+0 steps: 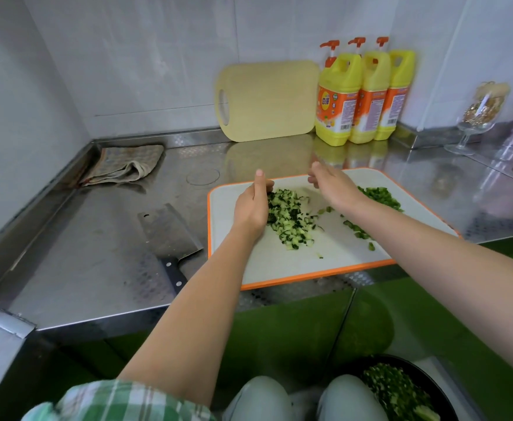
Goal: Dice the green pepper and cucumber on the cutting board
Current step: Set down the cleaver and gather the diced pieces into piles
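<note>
Now my left hand [252, 208] stands on its edge on the white cutting board [279, 268] with the orange rim. The thumb points forward and the fingers are together, a little bent, touching the left side of the diced cucumber [291, 220]. This pile lies in the middle of the board. My right hand [331, 186] is over the far part of the board, its back to the camera. Its fingers bend downward and are mostly hidden, so I cannot tell if they pinch anything. The diced green pepper [379, 196] lies at the far right of the board, partly behind my right arm, and some loose pieces are scattered nearer to me.

Below the counter edge, beside my knees, a dark bowl [428, 375] holds chopped green vegetable. At the far right a stemmed glass [474, 123] holds something golden that I cannot identify.

Three yellow detergent bottles [337, 101] with orange pumps stand in the corner. The nearest label shows two big characters, 奇强, and a barcode; the small print is not readable. A pale cutting board [270, 101] leans against the wall beside them. A cleaver [170, 232] lies on the steel counter [81, 253] left of my board, and a folded cloth [124, 165] lies further back.
</note>
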